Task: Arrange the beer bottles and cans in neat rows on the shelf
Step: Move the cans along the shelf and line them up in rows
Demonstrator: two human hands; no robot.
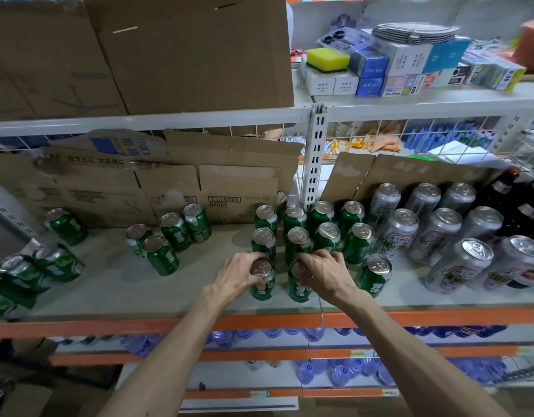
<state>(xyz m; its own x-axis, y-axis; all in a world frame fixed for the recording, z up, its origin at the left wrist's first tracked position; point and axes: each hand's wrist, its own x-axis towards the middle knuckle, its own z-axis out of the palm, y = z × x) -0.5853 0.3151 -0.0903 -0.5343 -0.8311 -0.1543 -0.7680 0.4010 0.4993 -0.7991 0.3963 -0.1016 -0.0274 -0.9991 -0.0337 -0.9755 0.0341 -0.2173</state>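
The left hand clasps one green can, the right hand its three-o'clock neighbour, squaring the front row; next, I reckon, loose cans at nine o'clock need gathering

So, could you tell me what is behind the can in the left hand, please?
Two more green cans in line, then flattened cardboard against the back. The left hand and held can cover the nearer one's lower part.
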